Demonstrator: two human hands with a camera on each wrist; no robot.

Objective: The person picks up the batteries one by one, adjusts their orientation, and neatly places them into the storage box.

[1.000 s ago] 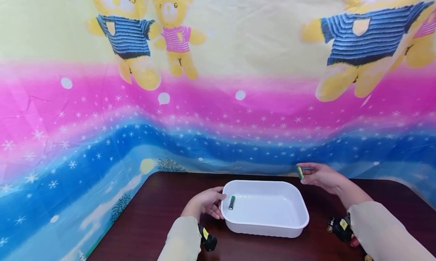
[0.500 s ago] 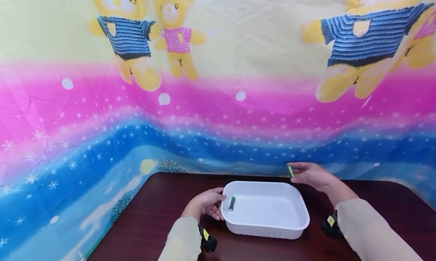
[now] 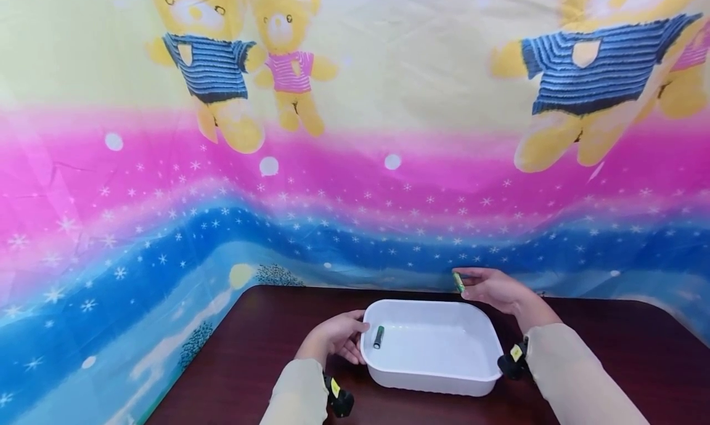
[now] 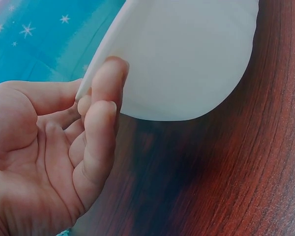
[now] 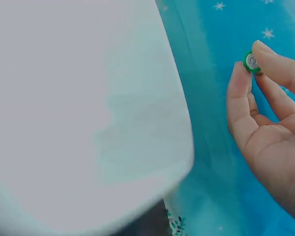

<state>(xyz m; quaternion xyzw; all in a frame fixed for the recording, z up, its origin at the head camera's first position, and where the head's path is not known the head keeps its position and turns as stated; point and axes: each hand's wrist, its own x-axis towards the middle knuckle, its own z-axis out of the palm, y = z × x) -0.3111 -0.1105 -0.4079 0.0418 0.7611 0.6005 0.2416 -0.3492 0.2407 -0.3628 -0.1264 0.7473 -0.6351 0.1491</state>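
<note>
A white plastic tub (image 3: 432,388) stands on the dark table. My left hand (image 3: 339,337) grips its left rim, thumb over the edge and fingers against the outer wall, as the left wrist view also shows. Inside the tub, near its left end, lies a dark green battery (image 3: 379,337). Above and behind the tub's far right rim, my right hand (image 3: 490,291) pinches a green and yellow battery (image 3: 458,282) between thumb and fingertips. In the right wrist view, the flat metal end of this battery (image 5: 252,61) faces the camera.
A reddish-brown wooden table (image 3: 261,326) extends on both sides of the tub. Right behind its far edge hangs a printed cloth (image 3: 344,228) with bears and snowflakes. Each wrist wears a black camera, such as the left wrist camera (image 3: 339,398).
My right hand has moved left with the pinched battery, from right of the tub to above its far right side. The left hand, the tub and the battery inside have stayed in place.
</note>
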